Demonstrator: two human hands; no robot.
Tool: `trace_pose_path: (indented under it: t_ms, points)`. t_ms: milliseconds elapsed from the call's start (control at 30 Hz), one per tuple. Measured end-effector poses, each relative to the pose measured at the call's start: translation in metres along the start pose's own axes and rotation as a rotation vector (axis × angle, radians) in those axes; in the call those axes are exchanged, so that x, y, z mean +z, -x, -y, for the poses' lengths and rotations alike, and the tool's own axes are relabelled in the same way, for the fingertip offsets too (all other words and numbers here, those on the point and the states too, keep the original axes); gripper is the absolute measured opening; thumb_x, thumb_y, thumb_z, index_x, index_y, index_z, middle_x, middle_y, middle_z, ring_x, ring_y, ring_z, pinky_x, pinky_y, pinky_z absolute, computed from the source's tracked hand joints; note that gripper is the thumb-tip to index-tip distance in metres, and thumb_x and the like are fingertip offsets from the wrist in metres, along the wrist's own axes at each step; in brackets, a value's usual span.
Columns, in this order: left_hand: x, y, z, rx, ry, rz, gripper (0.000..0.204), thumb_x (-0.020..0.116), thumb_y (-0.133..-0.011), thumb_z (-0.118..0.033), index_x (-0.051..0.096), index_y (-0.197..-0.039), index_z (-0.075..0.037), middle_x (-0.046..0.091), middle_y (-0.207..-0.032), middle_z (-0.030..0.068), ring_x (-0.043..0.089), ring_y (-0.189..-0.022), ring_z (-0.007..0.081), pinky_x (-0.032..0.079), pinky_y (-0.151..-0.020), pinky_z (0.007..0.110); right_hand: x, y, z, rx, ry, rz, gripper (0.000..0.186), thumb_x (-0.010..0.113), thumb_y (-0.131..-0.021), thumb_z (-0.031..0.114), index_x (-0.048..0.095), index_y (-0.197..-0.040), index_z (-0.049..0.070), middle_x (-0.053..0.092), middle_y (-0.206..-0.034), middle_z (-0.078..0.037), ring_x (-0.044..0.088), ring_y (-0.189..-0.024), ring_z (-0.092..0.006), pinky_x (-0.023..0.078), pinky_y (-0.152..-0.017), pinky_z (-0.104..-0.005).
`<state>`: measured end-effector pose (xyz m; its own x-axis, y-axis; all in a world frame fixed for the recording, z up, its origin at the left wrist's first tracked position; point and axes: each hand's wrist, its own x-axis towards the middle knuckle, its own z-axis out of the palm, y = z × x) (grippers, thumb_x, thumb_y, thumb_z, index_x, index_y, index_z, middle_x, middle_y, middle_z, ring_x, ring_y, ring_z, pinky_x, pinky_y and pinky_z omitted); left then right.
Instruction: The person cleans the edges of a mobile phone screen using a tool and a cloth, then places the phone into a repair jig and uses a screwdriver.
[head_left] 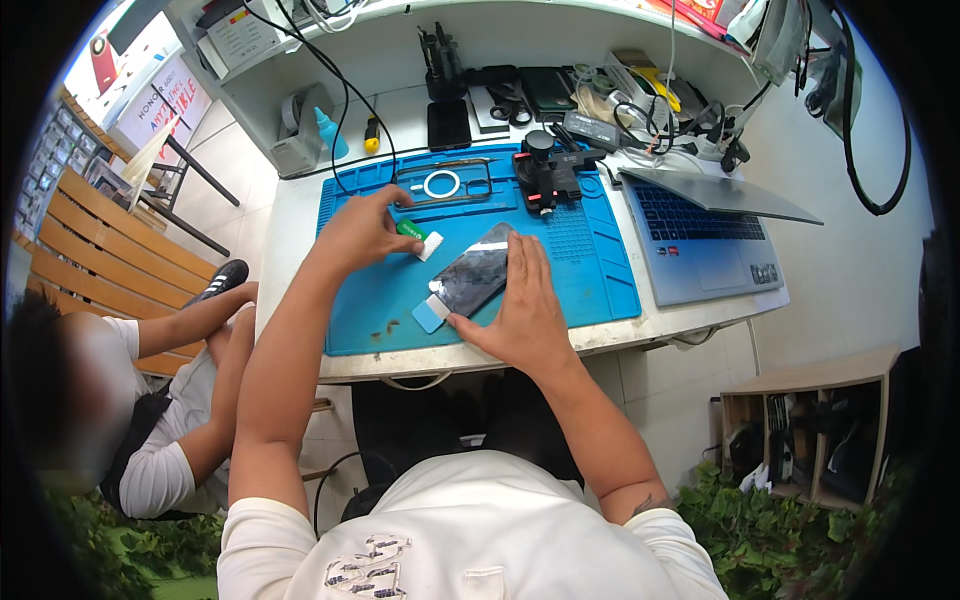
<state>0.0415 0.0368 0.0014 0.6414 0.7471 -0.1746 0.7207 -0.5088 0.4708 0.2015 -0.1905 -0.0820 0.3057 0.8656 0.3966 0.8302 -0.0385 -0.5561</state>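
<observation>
On the blue rubbery mat [590, 285], a glossy dark phone [472, 279] lies flat, its long axis running from near left to far right, with a pale blue tab [431, 314] at its near-left end. The right hand [522, 305] rests open, pressing the phone's right edge. The left hand [362, 233] pinches a small green-and-white scraper [420, 238], just left of the phone.

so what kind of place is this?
Likely a phone repair bench: a smartphone lies under the hands on a blue repair mat, with a clamp fixture, scissors and a laptop close by.
</observation>
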Motion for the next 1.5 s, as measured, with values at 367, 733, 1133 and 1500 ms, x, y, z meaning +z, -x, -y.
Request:
trace_pose_path:
  t_ms: [367,733,1133,1500]
  points:
    - [0.065,0.102,0.003,0.342,0.022,-0.220,0.055,0.104,-0.069,-0.040,0.082,-0.106,-0.006,0.073,-0.102,0.0071,0.073,-0.082,0.0253,0.060,-0.075,0.035,0.002,-0.003,0.001,0.001,0.006,-0.015,0.127,0.096,-0.078,0.049,0.030,-0.162,-0.020,0.040,-0.162,-0.041,0.036,-0.156,-0.0596,0.034,-0.132,-0.0595]
    - [0.027,0.096,0.007,0.226,-0.053,-0.242,0.057,0.101,-0.075,-0.031,0.082,-0.123,-0.008,0.077,-0.114,0.0107,0.076,-0.100,0.0269,0.063,-0.091,0.037,0.001,-0.006,0.003,0.037,-0.032,-0.005,0.127,0.096,-0.072,0.042,0.030,-0.163,-0.018,0.041,-0.162,-0.039,0.035,-0.157,-0.0562,0.034,-0.133,-0.0561]
    - [0.024,0.051,0.010,0.385,0.074,-0.139,0.048,0.094,-0.089,-0.026,0.080,-0.133,-0.013,0.077,-0.131,0.0062,0.075,-0.115,0.0264,0.063,-0.095,0.039,-0.068,-0.031,-0.054,-0.214,-0.049,0.421,0.132,0.096,-0.067,0.046,0.032,-0.172,-0.002,0.038,-0.171,-0.032,0.036,-0.162,-0.0496,0.038,-0.134,-0.0509]
    - [0.031,0.068,0.009,0.391,0.163,-0.066,0.047,0.095,-0.085,-0.021,0.082,-0.129,-0.012,0.078,-0.129,0.0096,0.075,-0.114,0.0271,0.061,-0.099,0.040,-0.057,-0.003,0.026,0.268,0.268,0.251,0.151,0.088,-0.068,0.088,0.039,-0.159,-0.022,0.065,-0.139,-0.036,0.066,-0.135,-0.0443,0.056,-0.112,-0.0488]
